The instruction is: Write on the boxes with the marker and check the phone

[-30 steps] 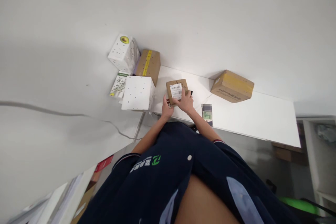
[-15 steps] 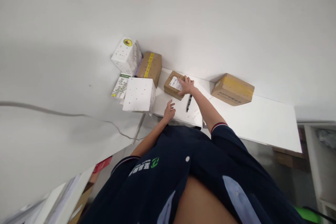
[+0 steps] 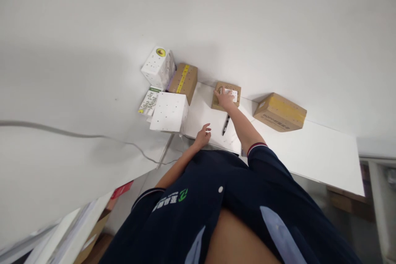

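Observation:
My right hand (image 3: 225, 98) lies over the near left part of a small brown cardboard box (image 3: 216, 104), fingers spread across its top and gripping it. A white label (image 3: 235, 95) on that box is partly covered by the fingers. Close to the table's front edge, my left hand (image 3: 203, 136) is loosely open and holds nothing. Between my two forearms a black marker pen (image 3: 226, 125) rests on the white table (image 3: 198, 111).
On the left are a white box (image 3: 168, 112), a taped brown box (image 3: 185, 78), an avocado-print box (image 3: 157, 66) and a "Super Meat" carton (image 3: 149, 101). A larger brown box (image 3: 281, 111) stands right. A cable (image 3: 77, 135) crosses the left side.
The small cardboard box has turned and shifted right and back under my right hand; its label now faces up at the right. My left hand has drawn slightly back towards my body.

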The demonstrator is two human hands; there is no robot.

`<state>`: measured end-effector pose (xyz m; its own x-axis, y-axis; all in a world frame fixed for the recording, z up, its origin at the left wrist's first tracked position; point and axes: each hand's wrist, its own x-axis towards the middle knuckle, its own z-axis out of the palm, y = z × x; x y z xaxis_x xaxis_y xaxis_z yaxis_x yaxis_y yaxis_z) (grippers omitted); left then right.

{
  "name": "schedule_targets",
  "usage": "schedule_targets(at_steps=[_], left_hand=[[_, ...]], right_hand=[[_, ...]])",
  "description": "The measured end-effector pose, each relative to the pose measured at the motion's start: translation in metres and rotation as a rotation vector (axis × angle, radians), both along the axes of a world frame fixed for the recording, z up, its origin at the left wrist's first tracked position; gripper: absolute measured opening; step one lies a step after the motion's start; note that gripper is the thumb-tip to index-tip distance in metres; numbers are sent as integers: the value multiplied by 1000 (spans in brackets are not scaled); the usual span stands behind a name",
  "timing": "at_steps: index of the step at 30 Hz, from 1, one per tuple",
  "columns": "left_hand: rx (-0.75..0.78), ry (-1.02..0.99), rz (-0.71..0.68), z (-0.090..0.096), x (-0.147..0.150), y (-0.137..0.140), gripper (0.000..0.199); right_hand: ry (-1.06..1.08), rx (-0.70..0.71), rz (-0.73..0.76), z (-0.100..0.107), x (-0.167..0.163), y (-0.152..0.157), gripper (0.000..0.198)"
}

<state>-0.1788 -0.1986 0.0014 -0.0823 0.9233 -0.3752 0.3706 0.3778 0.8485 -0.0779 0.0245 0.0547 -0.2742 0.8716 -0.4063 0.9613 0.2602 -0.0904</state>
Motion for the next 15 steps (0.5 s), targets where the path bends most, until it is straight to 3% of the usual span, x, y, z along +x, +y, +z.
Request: schedule_targets(at_steps=[6, 11, 15], left_hand=[[147, 112, 8, 15, -10, -4, 51], [511, 328, 181, 35, -34, -10, 39], [621, 515, 315, 49, -60, -10, 36]], right_hand=[[5, 30, -142, 8, 29, -1, 59], [-149, 32, -163, 19, 78, -2, 60], [-210, 64, -133, 14, 101, -3, 59]])
